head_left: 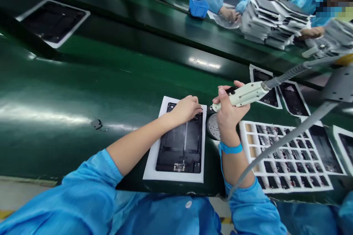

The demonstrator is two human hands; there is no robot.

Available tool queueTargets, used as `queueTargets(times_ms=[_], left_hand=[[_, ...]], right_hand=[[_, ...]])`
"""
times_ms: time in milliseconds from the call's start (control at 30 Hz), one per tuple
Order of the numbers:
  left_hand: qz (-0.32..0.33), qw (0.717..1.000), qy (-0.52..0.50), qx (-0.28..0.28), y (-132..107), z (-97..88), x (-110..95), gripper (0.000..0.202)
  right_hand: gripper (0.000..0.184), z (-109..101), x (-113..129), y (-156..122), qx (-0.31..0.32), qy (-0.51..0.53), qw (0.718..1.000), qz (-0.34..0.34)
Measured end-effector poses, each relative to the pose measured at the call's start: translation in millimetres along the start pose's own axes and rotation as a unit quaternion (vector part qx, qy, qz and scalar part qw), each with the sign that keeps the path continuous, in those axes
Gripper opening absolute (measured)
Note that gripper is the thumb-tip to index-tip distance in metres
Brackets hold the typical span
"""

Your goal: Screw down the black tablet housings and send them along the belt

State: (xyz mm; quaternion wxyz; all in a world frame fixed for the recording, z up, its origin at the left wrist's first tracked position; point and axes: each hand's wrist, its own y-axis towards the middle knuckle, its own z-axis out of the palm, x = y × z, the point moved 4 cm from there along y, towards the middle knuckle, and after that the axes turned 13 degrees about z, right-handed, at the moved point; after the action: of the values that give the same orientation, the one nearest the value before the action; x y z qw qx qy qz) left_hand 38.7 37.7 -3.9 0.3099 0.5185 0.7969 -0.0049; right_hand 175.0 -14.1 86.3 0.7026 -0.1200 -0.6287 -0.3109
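Note:
A black tablet housing [172, 147] lies on a white foam sheet [151, 172] in front of me, with a small circuit board [179, 167] at its near end. My left hand [187, 110] rests over the far right corner of the housing, fingers curled together; whatever they may pinch is hidden. Wrapped around a pale electric screwdriver [246, 94] is my right hand [230, 112]. The screwdriver's tip points left, close to the sheet's far right corner. Below that tip sits a round dotted metal plate [214, 126], partly covered by my right hand.
A white compartment tray [249, 129] of small dark parts stands at right, beside more housings on foam. A grey hose and metal arm [317, 112] cross above it. A small dark part [96, 124] lies left. Beyond are a blue bin [198, 7], stacked sheets [271, 22] and two co-workers.

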Motion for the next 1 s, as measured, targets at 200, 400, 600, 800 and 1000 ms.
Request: queueTargets(times_ms=[200, 400, 600, 800, 1000], left_hand=[[0.074, 0.996, -0.040, 0.009, -3.8, -4.8, 4.1, 0.010], [0.090, 0.996, -0.017, 0.005, -5.8, -5.7, -2.7, 0.018], [0.027, 0.997, -0.072, -0.002, -3.4, -7.6, -0.5, 0.015], [-0.030, 0.999, -0.033, -0.021, 1.5, 1.1, 1.9, 0.023], [-0.025, 0.999, -0.006, -0.021, 4.0, 7.7, 1.1, 0.025]], right_hand=[[0.041, -2.2, -11.0, -2.4, -0.004, -0.029, 1.000, 0.007], [0.044, -8.4, -16.8, 0.7, -0.019, -0.074, 0.997, -0.023], [0.044, -8.5, -21.7, -2.2, -0.006, -0.088, 0.996, -0.006], [0.043, -3.4, -26.5, -4.0, 0.010, -0.069, 0.998, -0.004], [0.043, 0.0, -31.1, -5.4, 0.007, -0.084, 0.996, -0.006]])
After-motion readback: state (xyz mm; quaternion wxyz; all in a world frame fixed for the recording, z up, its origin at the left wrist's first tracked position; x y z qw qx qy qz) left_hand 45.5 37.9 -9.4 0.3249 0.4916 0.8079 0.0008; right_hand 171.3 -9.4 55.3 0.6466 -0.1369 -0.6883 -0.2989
